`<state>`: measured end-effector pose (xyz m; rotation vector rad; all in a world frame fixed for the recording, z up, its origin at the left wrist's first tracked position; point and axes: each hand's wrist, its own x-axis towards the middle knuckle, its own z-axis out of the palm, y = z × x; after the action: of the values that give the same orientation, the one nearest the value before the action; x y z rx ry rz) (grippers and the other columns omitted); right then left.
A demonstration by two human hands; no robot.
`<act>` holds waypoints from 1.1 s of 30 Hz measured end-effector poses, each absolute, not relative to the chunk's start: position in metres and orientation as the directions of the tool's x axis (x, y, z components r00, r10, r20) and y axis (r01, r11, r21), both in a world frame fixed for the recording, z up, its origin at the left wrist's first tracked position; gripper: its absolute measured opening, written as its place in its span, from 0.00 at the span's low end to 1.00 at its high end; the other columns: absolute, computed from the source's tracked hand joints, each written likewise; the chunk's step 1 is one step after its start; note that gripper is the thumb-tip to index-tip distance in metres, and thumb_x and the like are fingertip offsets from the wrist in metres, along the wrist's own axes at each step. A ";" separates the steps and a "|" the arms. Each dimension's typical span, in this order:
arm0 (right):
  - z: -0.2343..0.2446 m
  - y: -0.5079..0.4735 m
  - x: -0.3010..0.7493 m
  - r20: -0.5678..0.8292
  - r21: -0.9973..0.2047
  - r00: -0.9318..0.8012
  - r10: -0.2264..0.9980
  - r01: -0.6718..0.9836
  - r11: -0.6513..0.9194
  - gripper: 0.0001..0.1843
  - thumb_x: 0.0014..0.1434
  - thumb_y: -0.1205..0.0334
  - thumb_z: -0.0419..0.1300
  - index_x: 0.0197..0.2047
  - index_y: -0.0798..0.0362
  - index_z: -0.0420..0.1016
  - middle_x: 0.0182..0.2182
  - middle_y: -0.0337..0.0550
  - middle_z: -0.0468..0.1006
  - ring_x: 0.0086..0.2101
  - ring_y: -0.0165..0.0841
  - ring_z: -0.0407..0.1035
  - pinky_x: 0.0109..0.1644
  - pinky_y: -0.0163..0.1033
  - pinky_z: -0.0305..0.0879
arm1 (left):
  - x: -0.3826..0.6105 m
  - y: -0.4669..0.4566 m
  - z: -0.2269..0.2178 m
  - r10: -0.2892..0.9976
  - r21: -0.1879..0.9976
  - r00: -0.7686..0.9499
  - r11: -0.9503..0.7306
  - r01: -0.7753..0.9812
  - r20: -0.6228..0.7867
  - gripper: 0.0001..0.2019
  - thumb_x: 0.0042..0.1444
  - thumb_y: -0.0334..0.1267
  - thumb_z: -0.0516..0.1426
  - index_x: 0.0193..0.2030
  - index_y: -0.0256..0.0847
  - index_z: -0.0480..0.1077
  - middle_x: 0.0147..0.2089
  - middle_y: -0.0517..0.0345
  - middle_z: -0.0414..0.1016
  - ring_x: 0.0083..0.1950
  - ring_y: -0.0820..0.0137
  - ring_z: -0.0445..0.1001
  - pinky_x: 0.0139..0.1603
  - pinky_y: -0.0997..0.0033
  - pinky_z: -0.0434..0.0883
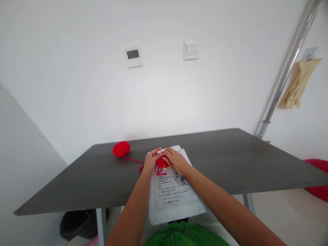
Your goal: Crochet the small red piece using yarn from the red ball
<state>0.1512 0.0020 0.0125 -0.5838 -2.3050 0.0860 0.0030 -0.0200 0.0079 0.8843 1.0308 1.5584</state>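
Observation:
My left hand [151, 160] is closed on a small red crochet piece [162, 162], its fingers pinching the upper edge. My right hand [176, 160] meets it at the fingertips and is closed around a thin crochet hook [176, 169], whose pale shaft slants out below the palm. The hook's tip is hidden. A yellow stitch marker [164, 167] hangs at the piece's lower edge, beside a loose red yarn tail [160, 173]. From the left hand a strand runs back to a red yarn ball [121, 149] on the table.
Printed sheets [171, 201] lie under my hands and overhang the front edge of the dark grey table [220, 157]. A white wall stands behind. Yellowish gloves [298, 83] hang at right near a metal pipe [287, 75]. A black bin [79, 222] sits below at left.

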 end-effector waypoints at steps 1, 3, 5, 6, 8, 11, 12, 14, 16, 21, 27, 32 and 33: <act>0.013 0.001 0.151 0.651 -0.236 -0.616 0.444 0.391 0.890 0.08 0.63 0.63 0.48 0.41 0.54 0.66 0.39 0.49 0.69 0.39 0.36 0.65 0.43 0.41 0.64 | 0.003 -0.019 0.007 0.975 0.941 -0.213 -0.125 -0.314 0.059 0.24 0.34 0.33 0.65 0.43 0.35 0.72 0.32 0.53 0.78 0.31 0.69 0.74 0.33 0.71 0.70; 0.014 0.001 0.152 0.652 -0.263 -0.606 0.456 0.383 0.885 0.08 0.63 0.63 0.48 0.40 0.54 0.67 0.38 0.48 0.69 0.38 0.36 0.64 0.43 0.41 0.63 | 0.003 -0.019 0.006 0.970 0.958 -0.225 -0.145 -0.246 0.089 0.25 0.35 0.33 0.65 0.45 0.35 0.72 0.31 0.54 0.77 0.30 0.69 0.74 0.32 0.71 0.69; 0.015 0.001 0.154 0.662 -0.309 -0.587 0.467 0.355 0.883 0.08 0.63 0.63 0.48 0.40 0.53 0.67 0.38 0.48 0.70 0.39 0.36 0.64 0.44 0.41 0.63 | 0.002 -0.018 0.006 0.965 0.969 -0.237 -0.159 -0.188 0.112 0.25 0.35 0.33 0.64 0.45 0.35 0.72 0.29 0.55 0.77 0.29 0.69 0.73 0.32 0.72 0.69; 0.016 0.001 0.156 0.669 -0.338 -0.571 0.476 0.336 0.879 0.08 0.63 0.63 0.48 0.39 0.52 0.68 0.38 0.48 0.70 0.40 0.36 0.64 0.44 0.41 0.62 | 0.002 -0.018 0.007 0.963 0.973 -0.242 -0.165 -0.163 0.122 0.24 0.35 0.33 0.64 0.45 0.35 0.72 0.29 0.56 0.77 0.29 0.70 0.73 0.31 0.72 0.69; 0.016 0.003 0.159 0.685 -0.404 -0.531 0.498 0.291 0.867 0.08 0.62 0.63 0.49 0.38 0.52 0.69 0.38 0.47 0.71 0.40 0.36 0.64 0.45 0.41 0.62 | 0.002 -0.018 0.007 0.957 0.978 -0.256 -0.174 -0.118 0.139 0.23 0.36 0.32 0.63 0.45 0.35 0.73 0.28 0.57 0.76 0.28 0.70 0.72 0.31 0.72 0.68; 0.015 0.005 0.162 0.707 -0.500 -0.465 0.533 0.205 0.842 0.08 0.61 0.62 0.52 0.38 0.50 0.72 0.36 0.45 0.74 0.39 0.35 0.66 0.45 0.41 0.62 | 0.000 -0.017 0.008 0.944 0.981 -0.290 -0.183 -0.060 0.159 0.22 0.37 0.33 0.63 0.44 0.36 0.73 0.26 0.58 0.75 0.27 0.71 0.71 0.30 0.73 0.68; 0.015 0.006 0.163 0.706 -0.529 -0.448 0.549 0.182 0.829 0.08 0.60 0.62 0.52 0.37 0.50 0.72 0.36 0.45 0.74 0.39 0.35 0.66 0.45 0.41 0.62 | -0.001 -0.017 0.007 0.941 0.982 -0.297 -0.185 -0.046 0.163 0.21 0.37 0.33 0.63 0.43 0.36 0.74 0.26 0.59 0.75 0.27 0.71 0.71 0.30 0.73 0.68; 0.015 0.008 0.163 0.678 -0.595 -0.424 0.600 0.161 0.787 0.08 0.59 0.61 0.54 0.36 0.50 0.74 0.34 0.44 0.76 0.37 0.34 0.67 0.44 0.41 0.62 | -0.003 -0.016 0.007 0.938 0.982 -0.302 -0.186 -0.022 0.171 0.21 0.36 0.33 0.63 0.42 0.36 0.74 0.26 0.59 0.75 0.27 0.71 0.71 0.30 0.73 0.67; 0.016 0.008 0.163 0.634 -0.664 -0.406 0.658 0.150 0.732 0.08 0.58 0.60 0.55 0.34 0.51 0.75 0.32 0.43 0.77 0.35 0.34 0.68 0.42 0.40 0.63 | -0.005 -0.015 0.007 0.937 0.982 -0.300 -0.188 0.006 0.181 0.20 0.35 0.33 0.63 0.40 0.36 0.75 0.25 0.59 0.74 0.27 0.71 0.71 0.30 0.73 0.67; 0.021 0.011 0.166 0.565 -0.773 -0.406 0.718 0.044 0.633 0.09 0.56 0.60 0.57 0.31 0.53 0.76 0.28 0.41 0.77 0.31 0.32 0.69 0.38 0.37 0.64 | -0.008 -0.015 0.007 0.940 0.983 -0.286 -0.179 0.046 0.184 0.19 0.34 0.34 0.64 0.39 0.36 0.76 0.22 0.62 0.71 0.26 0.73 0.68 0.29 0.75 0.65; 0.020 0.018 0.170 0.528 -0.827 -0.409 0.744 -0.048 0.561 0.09 0.53 0.58 0.59 0.31 0.53 0.77 0.28 0.40 0.76 0.31 0.32 0.69 0.39 0.38 0.64 | -0.007 -0.017 0.008 0.960 0.989 -0.254 -0.136 -0.049 0.119 0.22 0.33 0.36 0.66 0.40 0.35 0.76 0.24 0.60 0.72 0.27 0.72 0.69 0.31 0.73 0.66; 0.020 0.019 0.171 0.512 -0.848 -0.415 0.752 -0.102 0.521 0.10 0.52 0.56 0.60 0.31 0.54 0.78 0.28 0.42 0.77 0.32 0.34 0.70 0.39 0.39 0.65 | -0.006 -0.020 0.009 0.967 0.984 -0.233 -0.134 -0.115 0.104 0.21 0.34 0.36 0.66 0.39 0.36 0.76 0.25 0.59 0.73 0.27 0.72 0.70 0.32 0.73 0.66; 0.020 0.019 0.171 0.508 -0.851 -0.415 0.754 -0.109 0.514 0.10 0.52 0.56 0.60 0.30 0.54 0.78 0.27 0.42 0.77 0.32 0.34 0.70 0.39 0.39 0.65 | -0.006 -0.020 0.009 0.967 0.983 -0.231 -0.136 -0.121 0.106 0.20 0.34 0.36 0.66 0.39 0.36 0.76 0.25 0.59 0.73 0.27 0.72 0.70 0.32 0.73 0.66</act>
<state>0.1713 0.0191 0.0201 -0.5461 -1.7420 1.0653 -0.0055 -0.0198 0.0089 1.0798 1.2072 1.5272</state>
